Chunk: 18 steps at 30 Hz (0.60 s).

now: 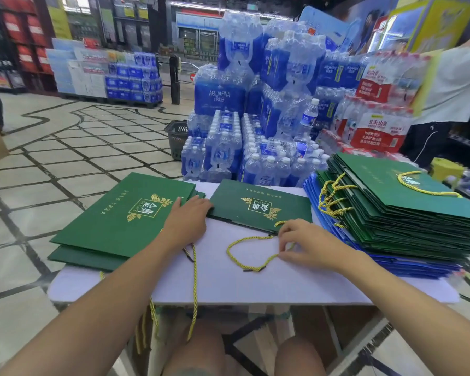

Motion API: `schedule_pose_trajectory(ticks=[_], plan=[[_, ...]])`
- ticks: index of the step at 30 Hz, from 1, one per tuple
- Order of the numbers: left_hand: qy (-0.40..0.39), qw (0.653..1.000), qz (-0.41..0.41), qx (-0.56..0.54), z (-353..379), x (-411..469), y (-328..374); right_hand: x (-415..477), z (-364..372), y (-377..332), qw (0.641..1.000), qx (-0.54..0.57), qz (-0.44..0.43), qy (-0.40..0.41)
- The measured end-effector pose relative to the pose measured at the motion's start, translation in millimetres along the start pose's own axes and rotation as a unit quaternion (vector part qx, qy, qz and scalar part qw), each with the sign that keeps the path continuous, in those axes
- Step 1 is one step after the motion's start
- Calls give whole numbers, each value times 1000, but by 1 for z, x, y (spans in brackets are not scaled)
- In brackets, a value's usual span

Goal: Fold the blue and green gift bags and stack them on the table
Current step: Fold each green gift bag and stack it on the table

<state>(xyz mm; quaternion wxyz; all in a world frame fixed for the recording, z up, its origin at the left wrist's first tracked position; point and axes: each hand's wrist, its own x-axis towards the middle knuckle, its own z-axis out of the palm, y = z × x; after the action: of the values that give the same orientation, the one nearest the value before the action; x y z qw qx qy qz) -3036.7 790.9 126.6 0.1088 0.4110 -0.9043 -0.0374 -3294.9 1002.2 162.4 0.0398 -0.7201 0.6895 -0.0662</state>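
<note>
A flat green gift bag [258, 206] with a gold logo lies at the middle of the white table [255, 286]. Its yellow cord handle [244, 263] loops toward me over the tabletop. My right hand [307, 244] pinches that cord near the bag's front edge. My left hand [186, 217] rests with straight fingers on the right edge of a pile of folded green bags [114, 223] at the table's left. At the right stands a tall stack of green bags [407, 210] over blue bags [385, 260].
Shrink-wrapped packs of water bottles [255, 118] are piled right behind the table. A person in a white shirt [451, 85] stands at the far right. A black shopping basket [177, 138] sits on the tiled floor. Yellow cords [194, 294] hang over the table's front edge.
</note>
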Motion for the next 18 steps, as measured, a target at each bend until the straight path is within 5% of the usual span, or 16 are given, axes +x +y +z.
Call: schedule_pose_trajectory(ticks=[3, 7, 11, 18], plan=[[19, 1000, 25, -3, -1, 2, 3, 4, 0, -8, 981, 187, 33, 49], [-32, 997, 61, -35, -12, -3, 21, 16, -40, -30, 879, 456, 89, 108], [-73, 990, 113, -50, -12, -13, 37, 32, -80, -46, 871, 474, 80, 104], [-25, 987, 102, -122, 11, -29, 41, 60, -101, -64, 927, 366, 51, 63]])
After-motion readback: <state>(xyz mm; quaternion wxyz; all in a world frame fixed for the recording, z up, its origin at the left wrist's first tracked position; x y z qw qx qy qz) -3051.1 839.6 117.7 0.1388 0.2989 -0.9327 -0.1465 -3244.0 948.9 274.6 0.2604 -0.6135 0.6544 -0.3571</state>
